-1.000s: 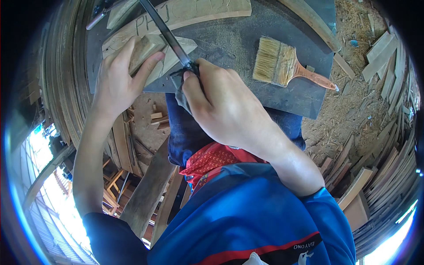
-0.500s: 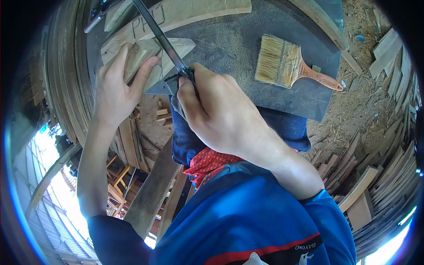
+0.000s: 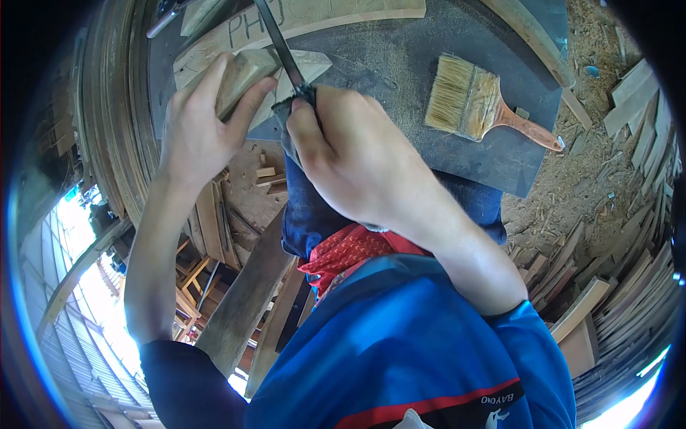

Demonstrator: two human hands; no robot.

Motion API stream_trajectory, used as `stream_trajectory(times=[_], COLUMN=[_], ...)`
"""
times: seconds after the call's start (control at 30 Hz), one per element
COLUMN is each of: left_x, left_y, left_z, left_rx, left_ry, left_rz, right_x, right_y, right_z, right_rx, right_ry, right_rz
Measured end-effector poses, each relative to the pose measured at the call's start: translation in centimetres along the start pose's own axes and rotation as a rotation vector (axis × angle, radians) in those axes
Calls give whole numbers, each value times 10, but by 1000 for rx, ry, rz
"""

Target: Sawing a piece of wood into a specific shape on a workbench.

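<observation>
My left hand (image 3: 200, 139) is wrapped round a pale wood block (image 3: 246, 75) with an angled end, fingers on its left side and thumb on its right. Under the block lies a flat wood piece (image 3: 312, 64) with a pointed end. My right hand (image 3: 368, 154) is closed on the near end of a long, narrow metal bar (image 3: 277, 41), its thumb along the dark end piece. The bar slants away to the far left, past the block's right side; its far end is out of view. What kind of tool it is cannot be told.
A wide paintbrush (image 3: 475, 104) lies on the dark worktable (image 3: 379, 68), right of my hands. Farther back are a curved board (image 3: 350, 14) with handwritten marks and a curved strip (image 3: 532, 36). Wood offcuts (image 3: 593, 307) and stacked planks (image 3: 111, 107) flank the table; wood scraps litter the ground.
My right hand has moved away from my body with the bar, which now stands steeper in the picture. My left hand still grips the block. The whole view has shifted slightly.
</observation>
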State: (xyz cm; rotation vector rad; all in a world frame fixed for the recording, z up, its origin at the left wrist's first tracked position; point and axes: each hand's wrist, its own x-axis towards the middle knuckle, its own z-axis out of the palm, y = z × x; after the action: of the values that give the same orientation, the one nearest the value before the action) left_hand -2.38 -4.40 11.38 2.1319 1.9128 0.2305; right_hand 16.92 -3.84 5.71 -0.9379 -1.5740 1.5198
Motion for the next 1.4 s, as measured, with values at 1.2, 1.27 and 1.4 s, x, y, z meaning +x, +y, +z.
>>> stream_trajectory(times=[1.2, 1.27, 1.4], left_x=[-1, -2, -3], left_y=[-10, -6, -4], left_z=[-4, -3, 5], left_rx=[4, 30, 64], left_ry=[39, 52, 88], left_rz=[72, 103, 137], right_x=[15, 14, -20], right_y=[-4, -9, 5], right_z=[0, -5, -3], right_rx=[3, 53, 24], right_ry=[-46, -153, -29], right_rz=[37, 129, 86])
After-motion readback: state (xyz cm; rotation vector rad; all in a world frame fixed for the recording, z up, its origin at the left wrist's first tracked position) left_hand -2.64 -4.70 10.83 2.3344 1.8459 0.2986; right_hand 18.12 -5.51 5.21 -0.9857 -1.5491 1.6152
